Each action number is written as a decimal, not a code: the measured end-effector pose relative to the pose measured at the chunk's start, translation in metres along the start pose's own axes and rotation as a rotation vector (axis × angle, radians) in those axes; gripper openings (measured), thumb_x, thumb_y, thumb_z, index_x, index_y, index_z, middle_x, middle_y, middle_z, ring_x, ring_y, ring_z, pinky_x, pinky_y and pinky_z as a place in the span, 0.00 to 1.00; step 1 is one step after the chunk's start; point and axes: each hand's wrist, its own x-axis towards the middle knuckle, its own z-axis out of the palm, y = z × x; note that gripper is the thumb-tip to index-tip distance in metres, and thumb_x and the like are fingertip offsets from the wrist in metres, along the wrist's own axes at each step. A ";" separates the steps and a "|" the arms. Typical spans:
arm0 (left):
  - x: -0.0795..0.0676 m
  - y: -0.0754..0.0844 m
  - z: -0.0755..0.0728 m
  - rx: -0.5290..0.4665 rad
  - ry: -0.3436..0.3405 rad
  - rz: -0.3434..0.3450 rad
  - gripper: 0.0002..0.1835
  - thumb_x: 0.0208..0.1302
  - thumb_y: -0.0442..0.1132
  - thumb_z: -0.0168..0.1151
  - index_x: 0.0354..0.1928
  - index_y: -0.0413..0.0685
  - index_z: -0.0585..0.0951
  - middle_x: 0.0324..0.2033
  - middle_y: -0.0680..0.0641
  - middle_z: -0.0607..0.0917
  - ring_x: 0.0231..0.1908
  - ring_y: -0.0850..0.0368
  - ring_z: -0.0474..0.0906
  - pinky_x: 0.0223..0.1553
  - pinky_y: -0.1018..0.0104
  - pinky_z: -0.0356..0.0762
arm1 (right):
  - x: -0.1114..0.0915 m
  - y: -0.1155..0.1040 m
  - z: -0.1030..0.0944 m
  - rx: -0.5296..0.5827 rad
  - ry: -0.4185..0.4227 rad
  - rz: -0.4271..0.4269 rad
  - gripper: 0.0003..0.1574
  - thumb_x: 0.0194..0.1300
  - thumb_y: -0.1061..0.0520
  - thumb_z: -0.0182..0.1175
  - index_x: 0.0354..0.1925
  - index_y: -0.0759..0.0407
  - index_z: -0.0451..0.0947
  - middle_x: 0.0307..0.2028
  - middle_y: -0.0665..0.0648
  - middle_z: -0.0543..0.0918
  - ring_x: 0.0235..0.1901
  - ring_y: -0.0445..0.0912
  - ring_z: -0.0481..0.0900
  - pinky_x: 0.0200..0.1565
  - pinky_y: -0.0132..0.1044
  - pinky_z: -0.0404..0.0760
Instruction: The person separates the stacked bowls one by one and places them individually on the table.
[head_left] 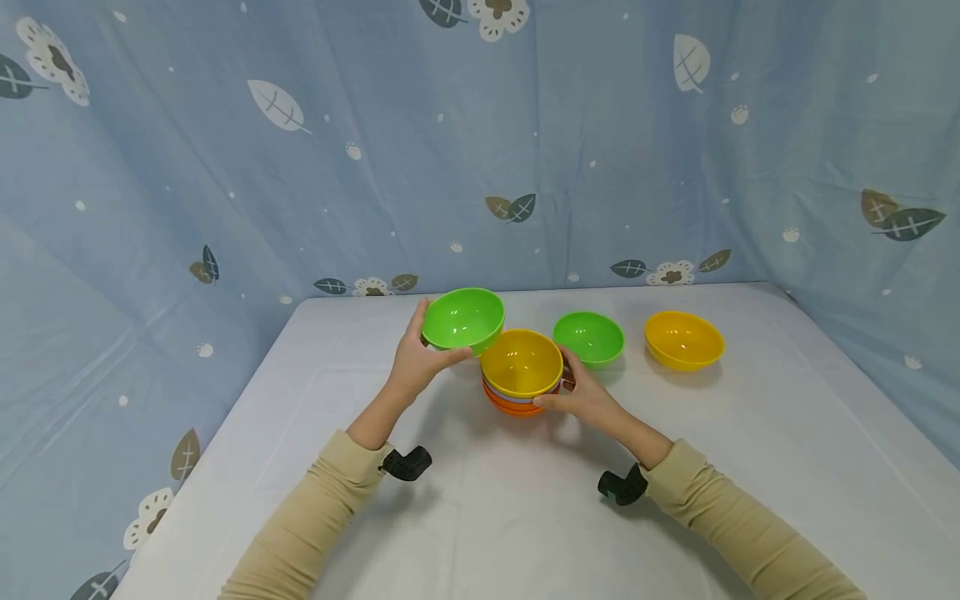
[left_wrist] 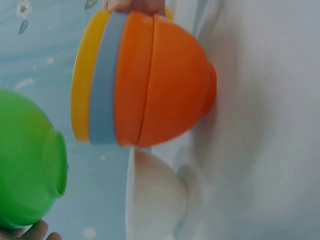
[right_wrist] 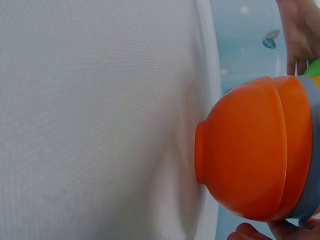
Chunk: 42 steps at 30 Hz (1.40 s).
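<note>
My left hand (head_left: 420,365) holds a green bowl (head_left: 465,320) up in the air, thumb at the near rim and fingers round its far left side. Just right of it, my right hand (head_left: 588,402) grips a stack of nested bowls by its right side. A yellow bowl (head_left: 522,363) tops the stack. Below it come a grey-blue bowl (left_wrist: 106,80) and two orange bowls (left_wrist: 175,82), with the lowest foot close to the tabletop. In the left wrist view a white bowl (left_wrist: 154,197) shows beyond the stack; the green bowl mostly hides it in the head view.
A smaller green bowl (head_left: 588,338) stands behind my right hand. Farther right is another yellow bowl (head_left: 684,340). All this is on a white-covered table (head_left: 510,517), with a blue patterned curtain (head_left: 420,150) hanging along the back and sides.
</note>
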 end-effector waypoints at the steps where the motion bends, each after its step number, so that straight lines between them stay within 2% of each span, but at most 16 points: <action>1: 0.000 -0.002 -0.003 0.000 0.007 -0.001 0.57 0.48 0.42 0.71 0.72 0.48 0.42 0.70 0.47 0.51 0.65 0.49 0.56 0.62 0.55 0.61 | 0.000 0.000 0.000 0.000 -0.001 0.000 0.63 0.51 0.52 0.69 0.70 0.64 0.38 0.68 0.67 0.50 0.65 0.61 0.55 0.64 0.53 0.57; 7: 0.001 -0.009 -0.016 0.018 0.045 -0.012 0.57 0.48 0.42 0.71 0.72 0.52 0.42 0.69 0.47 0.53 0.66 0.49 0.55 0.62 0.55 0.61 | 0.001 0.001 -0.001 -0.002 -0.003 0.006 0.63 0.51 0.51 0.69 0.70 0.63 0.38 0.68 0.66 0.50 0.64 0.60 0.56 0.64 0.54 0.57; 13: -0.001 -0.014 -0.028 0.013 0.079 0.020 0.54 0.48 0.40 0.71 0.71 0.53 0.46 0.66 0.45 0.58 0.63 0.48 0.59 0.60 0.52 0.64 | 0.000 0.000 -0.001 0.006 -0.010 0.005 0.63 0.51 0.51 0.69 0.70 0.63 0.38 0.68 0.66 0.50 0.64 0.61 0.56 0.63 0.54 0.57; 21: -0.004 -0.019 -0.041 0.023 0.101 -0.042 0.58 0.49 0.41 0.70 0.72 0.55 0.38 0.69 0.47 0.51 0.66 0.49 0.54 0.62 0.53 0.62 | 0.000 0.000 -0.001 -0.002 -0.008 0.015 0.63 0.51 0.51 0.69 0.70 0.62 0.38 0.68 0.66 0.49 0.65 0.61 0.55 0.64 0.54 0.56; 30: -0.008 -0.026 -0.050 0.068 0.110 -0.033 0.57 0.50 0.41 0.70 0.72 0.54 0.37 0.70 0.45 0.49 0.66 0.46 0.52 0.62 0.51 0.61 | 0.000 0.001 -0.001 0.009 -0.008 0.019 0.63 0.51 0.51 0.69 0.70 0.62 0.38 0.68 0.66 0.49 0.65 0.60 0.55 0.64 0.53 0.56; 42: -0.010 -0.043 -0.062 0.088 0.117 -0.083 0.58 0.50 0.43 0.70 0.72 0.54 0.37 0.70 0.43 0.46 0.67 0.43 0.49 0.63 0.49 0.58 | 0.001 0.001 -0.001 0.014 -0.008 0.021 0.63 0.51 0.51 0.69 0.70 0.62 0.38 0.69 0.66 0.48 0.65 0.60 0.55 0.64 0.54 0.56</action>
